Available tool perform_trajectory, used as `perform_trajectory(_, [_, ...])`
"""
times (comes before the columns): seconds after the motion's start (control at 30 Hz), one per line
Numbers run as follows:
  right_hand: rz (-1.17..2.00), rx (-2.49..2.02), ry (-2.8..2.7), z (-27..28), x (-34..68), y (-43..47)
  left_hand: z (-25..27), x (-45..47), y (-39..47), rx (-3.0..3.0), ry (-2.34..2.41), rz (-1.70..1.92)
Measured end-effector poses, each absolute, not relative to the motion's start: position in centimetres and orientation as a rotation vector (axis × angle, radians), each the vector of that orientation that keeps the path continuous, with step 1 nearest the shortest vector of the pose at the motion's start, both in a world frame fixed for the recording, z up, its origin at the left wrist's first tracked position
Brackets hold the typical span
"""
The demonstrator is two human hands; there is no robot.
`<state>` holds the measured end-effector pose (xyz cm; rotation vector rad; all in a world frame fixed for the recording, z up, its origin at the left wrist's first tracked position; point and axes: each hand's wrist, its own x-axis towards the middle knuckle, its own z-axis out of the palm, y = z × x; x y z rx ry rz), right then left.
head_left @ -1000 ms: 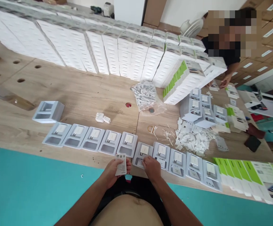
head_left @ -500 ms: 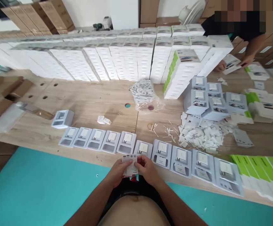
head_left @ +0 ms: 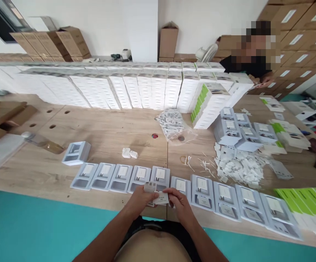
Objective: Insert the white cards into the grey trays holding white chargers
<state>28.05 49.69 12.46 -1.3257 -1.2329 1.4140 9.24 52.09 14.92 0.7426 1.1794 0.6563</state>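
Seemingly midway, my left hand [head_left: 140, 200] clamps flat white cards [head_left: 150, 186], my right hand [head_left: 182, 204] pinching one, as at least three pale-blue plastic trays [head_left: 194, 191] hold cards in front, four leftward trays [head_left: 80, 184] none.

Ten trays [head_left: 117, 186] formed the front row, each with one white block [head_left: 123, 171], while one tray stack [head_left: 84, 154] stood left and five filled trays [head_left: 231, 135] showed at right. One left hand [head_left: 140, 200] and one right hand [head_left: 181, 206] held at least two cards [head_left: 162, 198] (the white heap [head_left: 239, 167] was too jumbled to count).
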Motion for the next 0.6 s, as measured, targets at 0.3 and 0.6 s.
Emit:
perform_trajectory(0.3, [1.550, -1.416, -1.062, 11.8, 23.2, 51.4, 13.8, 5.0, 54.2, 0.933, 1.078, 0.583])
perform_trajectory(0.6, [1.683, -1.495, -0.934, 9.2, 25.5, 52.3, 11.0, 6.5, 55.9, 1.217, 1.094, 0.549])
